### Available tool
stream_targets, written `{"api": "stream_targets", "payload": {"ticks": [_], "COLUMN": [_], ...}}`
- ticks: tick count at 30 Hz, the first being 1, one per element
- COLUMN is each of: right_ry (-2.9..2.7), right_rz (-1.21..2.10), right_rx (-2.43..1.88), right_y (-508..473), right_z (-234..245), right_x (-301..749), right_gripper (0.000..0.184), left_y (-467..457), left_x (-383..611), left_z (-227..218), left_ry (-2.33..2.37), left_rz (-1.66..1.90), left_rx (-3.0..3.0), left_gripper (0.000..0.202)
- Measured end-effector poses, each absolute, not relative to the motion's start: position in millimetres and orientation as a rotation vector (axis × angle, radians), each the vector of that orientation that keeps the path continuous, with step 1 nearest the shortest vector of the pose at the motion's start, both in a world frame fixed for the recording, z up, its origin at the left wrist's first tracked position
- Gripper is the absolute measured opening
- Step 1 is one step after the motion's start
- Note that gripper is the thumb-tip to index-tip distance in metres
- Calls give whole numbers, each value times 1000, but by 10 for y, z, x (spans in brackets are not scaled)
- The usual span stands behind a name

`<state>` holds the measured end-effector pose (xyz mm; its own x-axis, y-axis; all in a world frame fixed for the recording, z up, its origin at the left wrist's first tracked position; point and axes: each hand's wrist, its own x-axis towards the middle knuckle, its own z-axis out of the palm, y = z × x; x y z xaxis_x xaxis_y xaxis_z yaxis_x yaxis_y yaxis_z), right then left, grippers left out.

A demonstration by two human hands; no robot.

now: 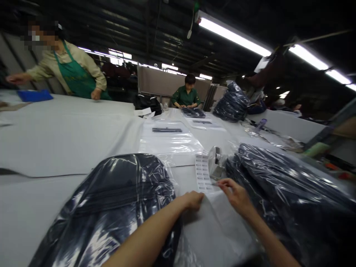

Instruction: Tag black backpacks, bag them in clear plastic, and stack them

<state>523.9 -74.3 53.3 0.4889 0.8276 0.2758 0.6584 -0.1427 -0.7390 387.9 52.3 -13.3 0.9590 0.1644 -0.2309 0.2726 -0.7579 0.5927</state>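
A sheet of barcode labels [202, 172], printed in two columns, lies on the white table before me. My left hand [192, 201] is closed, its fingertips gripping the near left corner of that sheet. Thumb and forefinger of my right hand [236, 195] pinch a small label at the sheet's right edge. Left of my hands lies a dark garment in a clear plastic bag [119, 200], partly behind my left forearm. Just beyond my right hand stands a white tape dispenser [215, 163].
More bagged dark garments [289, 200] are piled at the right. Clear plastic bags [169, 139] lie farther up the white table [69, 137]. A co-worker in a green apron [76, 76] stands at the left; another person [185, 97] handles a dark item at the far end.
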Motion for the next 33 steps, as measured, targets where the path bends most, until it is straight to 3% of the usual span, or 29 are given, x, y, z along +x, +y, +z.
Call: {"api": "stream_targets", "payload": {"ticks": [5, 8, 10, 13, 17, 23, 33], "right_ry": [-829, -945, -1053, -1191, -1277, -1318, -1546], "right_rz": [396, 523, 651, 915, 1132, 1146, 1049], "right_rx": [-1728, -1673, -1608, -1513, -1502, -1667, -1868], "right_y": [-569, -221, 66, 527, 1085, 1591, 1817], "right_z": [978, 1025, 990, 905, 765, 475, 136], "right_x": [4925, 4553, 4218, 3683, 3146, 2929, 2962], "right_gripper": [43, 42, 38, 32, 25, 9, 10], "left_y": [457, 582, 679, 725, 579, 544, 575], "left_x": [3398, 2623, 2018, 1350, 1125, 1158, 1176], "left_z": [437, 809, 894, 743, 445, 327, 256], "left_ry": [281, 375, 701, 868, 786, 796, 770], "left_rz": [-135, 126, 386, 189, -27, 111, 122], "left_rx": [2572, 2704, 2765, 2712, 2606, 2598, 2521], "left_gripper": [60, 47, 44, 65, 70, 70, 74]}}
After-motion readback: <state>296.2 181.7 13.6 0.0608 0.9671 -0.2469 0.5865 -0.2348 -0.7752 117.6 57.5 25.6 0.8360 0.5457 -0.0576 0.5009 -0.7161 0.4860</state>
